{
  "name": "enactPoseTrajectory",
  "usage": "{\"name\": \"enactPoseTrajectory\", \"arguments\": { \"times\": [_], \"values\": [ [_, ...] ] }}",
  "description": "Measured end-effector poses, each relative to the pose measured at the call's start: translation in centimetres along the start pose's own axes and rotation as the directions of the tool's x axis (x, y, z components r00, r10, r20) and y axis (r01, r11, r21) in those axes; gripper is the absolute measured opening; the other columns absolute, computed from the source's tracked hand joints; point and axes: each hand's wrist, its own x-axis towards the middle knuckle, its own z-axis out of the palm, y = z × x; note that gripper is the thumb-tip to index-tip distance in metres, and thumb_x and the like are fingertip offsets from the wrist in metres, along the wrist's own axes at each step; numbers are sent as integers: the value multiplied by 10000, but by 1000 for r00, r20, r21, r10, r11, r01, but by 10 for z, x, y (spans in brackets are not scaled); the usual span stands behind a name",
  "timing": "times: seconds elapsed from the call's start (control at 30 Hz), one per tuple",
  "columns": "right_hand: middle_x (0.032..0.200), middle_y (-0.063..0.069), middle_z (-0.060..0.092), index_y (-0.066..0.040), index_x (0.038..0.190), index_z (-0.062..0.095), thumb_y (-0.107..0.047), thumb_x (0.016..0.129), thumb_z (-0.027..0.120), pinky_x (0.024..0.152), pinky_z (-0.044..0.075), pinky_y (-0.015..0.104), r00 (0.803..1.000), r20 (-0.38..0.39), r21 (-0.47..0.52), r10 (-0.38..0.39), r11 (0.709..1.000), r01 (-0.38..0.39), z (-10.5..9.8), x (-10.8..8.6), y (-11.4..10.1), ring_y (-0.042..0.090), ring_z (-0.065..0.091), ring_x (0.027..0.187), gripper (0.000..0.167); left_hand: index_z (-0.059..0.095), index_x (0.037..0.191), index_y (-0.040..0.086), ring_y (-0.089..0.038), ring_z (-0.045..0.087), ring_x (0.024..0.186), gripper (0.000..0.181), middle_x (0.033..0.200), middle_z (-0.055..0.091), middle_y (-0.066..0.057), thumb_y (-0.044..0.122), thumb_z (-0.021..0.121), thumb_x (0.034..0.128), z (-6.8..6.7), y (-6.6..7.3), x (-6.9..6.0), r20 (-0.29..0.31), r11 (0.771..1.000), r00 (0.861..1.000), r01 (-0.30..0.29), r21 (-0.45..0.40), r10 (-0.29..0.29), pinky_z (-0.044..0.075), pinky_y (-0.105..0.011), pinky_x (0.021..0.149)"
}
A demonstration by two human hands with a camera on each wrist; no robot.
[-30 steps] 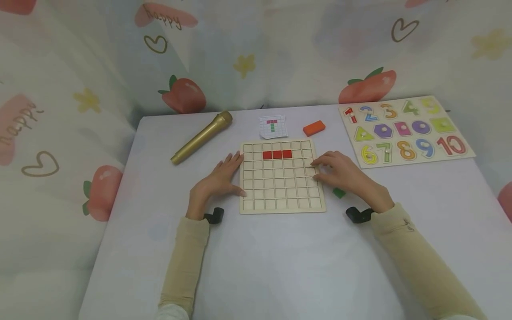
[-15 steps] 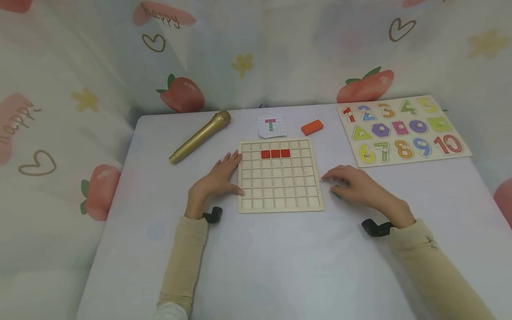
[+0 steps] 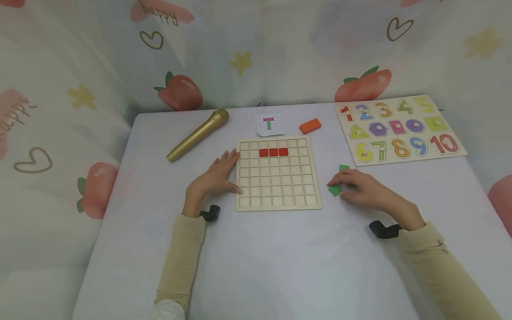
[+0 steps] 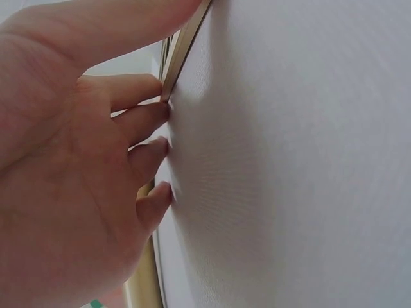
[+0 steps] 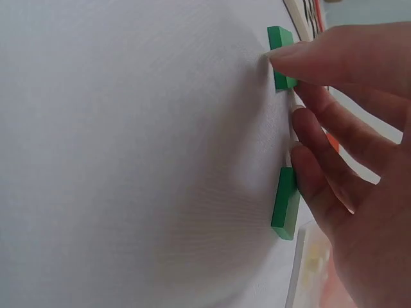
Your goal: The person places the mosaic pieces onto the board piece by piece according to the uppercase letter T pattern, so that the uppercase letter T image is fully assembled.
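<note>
Leftmost on the worktop we see a gold mic lying aslant. Beside it, the left hand is spread wide, thumb and fingers along the left edge of the board, gripping nothing. The board carries three red tiles in a row; beyond it lie a card and an orange block. In the right hand the grip is narrow: thumb and forefinger bend in about the near tile, which is green and sits right of the board. How firmly they press, we cannot tell. Just beyond is the far tile, also green, partly behind the fingers. We judge both light, stiff, sturdy and slightly slick, best taken by opposite sides with two fingertips. Farthest right lies a number puzzle.
</note>
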Motion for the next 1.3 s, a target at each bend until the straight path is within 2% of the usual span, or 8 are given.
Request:
{"name": "enactPoseTrajectory", "arguments": {
  "times": [0.2,0.43,0.63,0.93,1.3],
  "values": [
    [1164,86,699,-98,1146,744,-12,856,793,985,513,542,999,-31,-24,-17,1000,16,4,4,1,298,617,1113,306,89,1660,74,-269,-77,1613,1191,1745,2,-81,309,883,805,-1,1,-1,-9,999,1000,-7,-32,7,-47,-443,1319],
    [1111,105,697,-47,1120,742,-14,851,799,881,550,481,996,-87,-59,-17,998,12,10,6,-1,244,608,987,277,70,1666,105,-232,-96,1612,1186,1748,-19,-47,337,869,820,1,1,2,2,1000,1000,13,-9,-13,-54,-414,1319],
    [1042,82,674,-21,1122,735,-15,858,796,858,570,471,994,-106,-75,-27,997,19,13,11,-6,234,618,953,272,79,1665,105,-230,-92,1613,1186,1748,-12,-47,333,874,816,-1,2,0,4,1000,1000,22,-12,-22,-51,-418,1319],
    [1055,95,698,-41,1085,747,-71,863,803,903,567,504,994,-98,-90,58,994,-67,10,12,-3,270,643,977,231,78,1665,101,-235,-87,1613,1188,1747,-10,-49,341,874,815,-1,2,0,2,1000,1000,10,-15,-10,-45,-423,1320],
    [1013,67,721,-39,1067,748,-82,870,801,861,576,468,994,-110,-100,-11,995,0,8,22,-5,241,659,962,208,83,1665,103,-238,-83,1613,1189,1748,-7,-51,351,874,813,1,-3,2,-10,1000,1000,1,-17,-1,-40,-428,1321]
  ]
}}
